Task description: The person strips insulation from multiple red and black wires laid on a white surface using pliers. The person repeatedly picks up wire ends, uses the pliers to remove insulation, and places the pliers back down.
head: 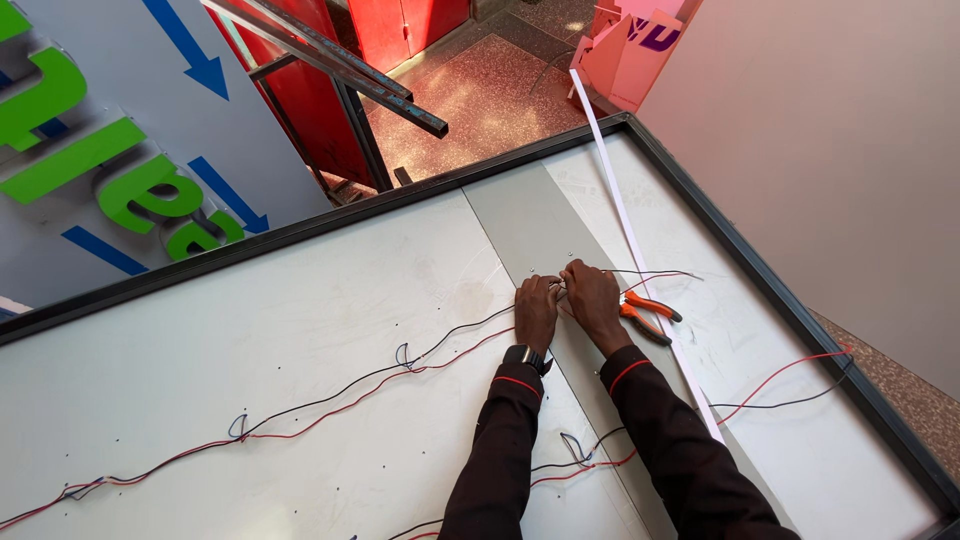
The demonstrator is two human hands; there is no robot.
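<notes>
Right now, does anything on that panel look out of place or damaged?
Nothing looks damaged. The long white strip lies slantwise, overhanging the panel frame at the far edge. Orange-handled pliers lie loose beside the right hand; both hands, left hand included, pinch the wires.

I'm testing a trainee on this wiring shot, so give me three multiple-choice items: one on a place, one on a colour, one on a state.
1. Where do the pliers lie?
A. just right of the right hand
B. on the floor
C. by the green letters

2. What colour are the pliers' handles?
A. blue
B. orange
C. green

3. What are the two hands doing?
A. resting apart
B. holding the pliers
C. meeting at the wires on the panel

Answers: 1 A, they lie on the panel beside that hand. 2 B, both handles show orange. 3 C, the left hand and right hand pinch together at the wire ends.
</notes>
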